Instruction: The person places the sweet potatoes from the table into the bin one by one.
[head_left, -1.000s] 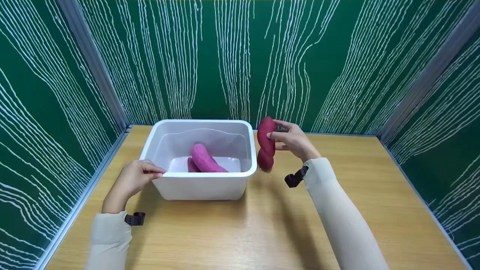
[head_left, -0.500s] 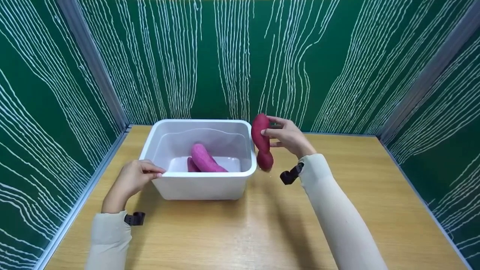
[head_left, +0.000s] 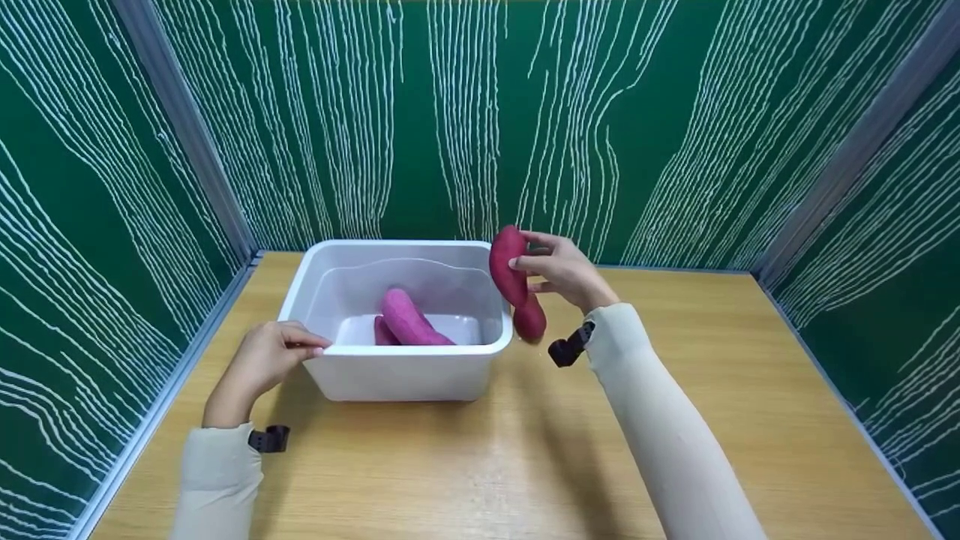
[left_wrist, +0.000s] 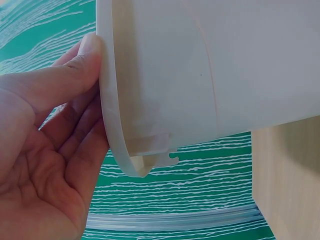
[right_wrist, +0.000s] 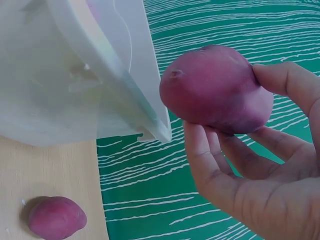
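Observation:
A white plastic tub [head_left: 405, 375] stands on the table. My left hand [head_left: 266, 360] pinches its rim at the near left corner; the left wrist view shows the thumb [left_wrist: 82, 65] on the rim. My right hand [head_left: 566, 266] holds a red sweet potato [head_left: 508, 266] upright by the tub's right rim, thumb on one side and fingers on the other, as the right wrist view shows. Just below it a second red sweet potato [right_wrist: 57, 218] lies on the table beside the tub. Inside the tub, a curved pink vegetable [head_left: 409, 319] overlaps a darker one [head_left: 384, 332], partly hidden.
The wooden table [head_left: 450, 472] runs on in front of the tub and to its right. Green walls [head_left: 660, 112] with white wavy lines enclose it on the left, back and right. A small black camera [head_left: 570, 346] sits on each wrist.
My right hand has moved left with the sweet potato, bringing its top to the tub's right rim. The second sweet potato and my left hand have stayed in place.

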